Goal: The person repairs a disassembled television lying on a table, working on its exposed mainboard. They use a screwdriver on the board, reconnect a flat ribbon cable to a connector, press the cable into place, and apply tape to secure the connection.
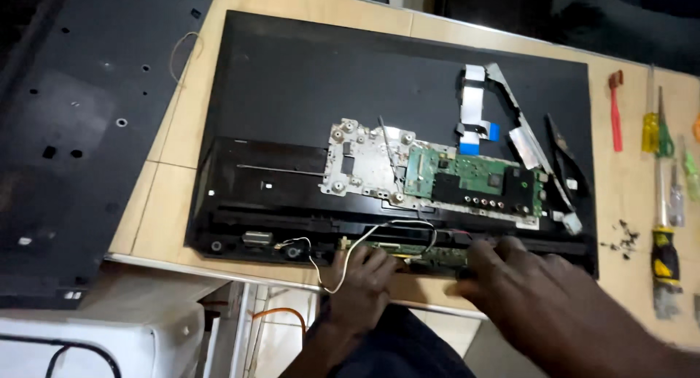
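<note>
The opened flat screen (306, 79) lies face down on the counter (175, 196), and both hands work at its near edge, about 6 o'clock from the green circuit board (474, 177). The left hand (361, 279) rests on a narrow strip board (430, 255) set along that bottom edge, fingers curled down beside a white wire (348, 258) that loops toward a small speaker (295, 248). The right hand (521, 283) presses on the same strip from the 3 o'clock side; motion blur hides its fingers, so I cannot tell whether that grip is closed on anything, and the left fingers look pressed down on the board, not clamped around it.

To do this well, I would keep both hands low and steady on the strip, hold it by its edges, and keep the wire slack, not tugged. The screwdrivers (660, 196) lie well apart at 3 o'clock, with loose screws (620, 239) nearby; the removed back cover (65, 130) sits at 9 o'clock.
</note>
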